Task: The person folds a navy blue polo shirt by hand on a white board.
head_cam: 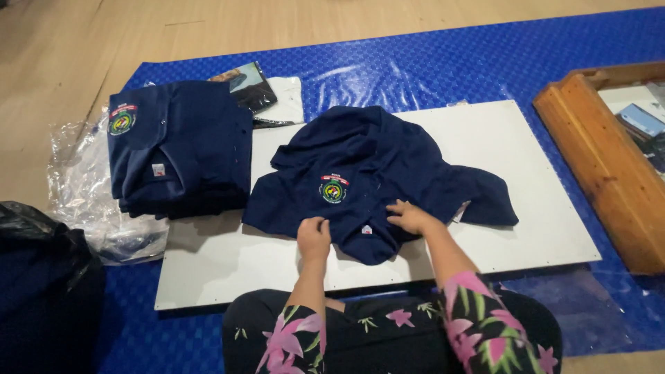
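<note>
The dark blue shirt (374,173) lies rumpled on the white board (547,228), right in front of the person; its collar end is close to the body and the rest runs away from the hands, with one sleeve out to the right; both hands rest on the near edge, about equally close; the left hand (314,235) is curled and pinches the cloth; the right hand (410,216) lies flatter, fingers pressing the cloth near the collar; a stack of folded blue shirts (176,149) sits to the left; a blue mat (443,66) is under it all; a wooden frame (603,166) lies to the right.
</note>
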